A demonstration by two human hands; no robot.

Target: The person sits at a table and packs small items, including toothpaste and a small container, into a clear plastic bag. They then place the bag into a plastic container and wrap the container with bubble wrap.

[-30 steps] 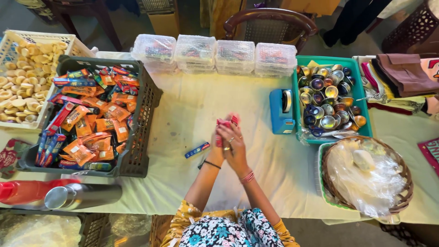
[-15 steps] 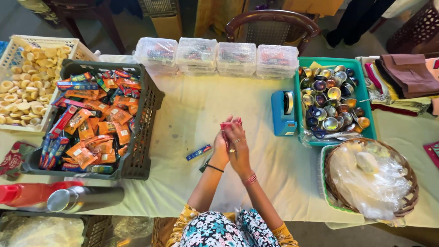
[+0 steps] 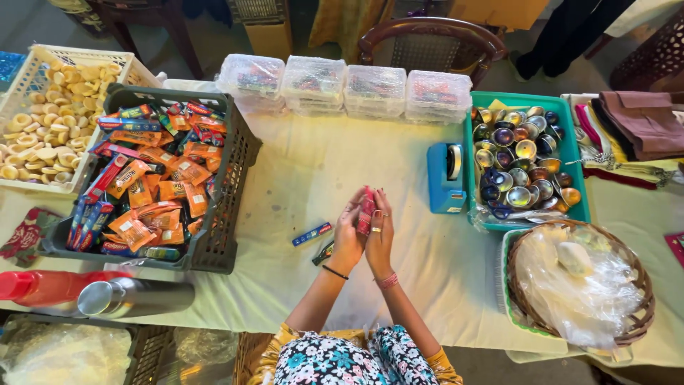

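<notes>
In the head view, a small red packet (image 3: pixel 366 209) is held upright between the two hands, above the pale tablecloth (image 3: pixel 335 164) near the middle of the table. The left hand (image 3: pixel 348 235) is pressed against the packet from one side, its fingers curled round it, and a dark band is worn at that wrist. The right hand (image 3: pixel 380 235) is closed on the packet from the other side, with a ring on one finger and a pink bangle at the wrist; the palms are brought together low down. Just beside the left hand, a small blue sachet (image 3: pixel 312 233) and a darker wrapper (image 3: pixel 324 252) are seen lying on the cloth. To the left, a dark plastic crate (image 3: pixel 231 192) is filled with orange, red and blue packets, and beyond it a white basket (image 3: pixel 28 78) holds pale round pieces. A blue tape dispenser (image 3: pixel 446 178) stands to the right of the hands, touching a teal tray (image 3: pixel 576 153) of small shiny round tins. Four clear lidded boxes (image 3: pixel 345 89) are lined up along the far edge, and a wicker basket (image 3: pixel 634 314) lined with clear plastic sits at the near right. A steel flask (image 3: pixel 135 297) lies at the near left.
</notes>
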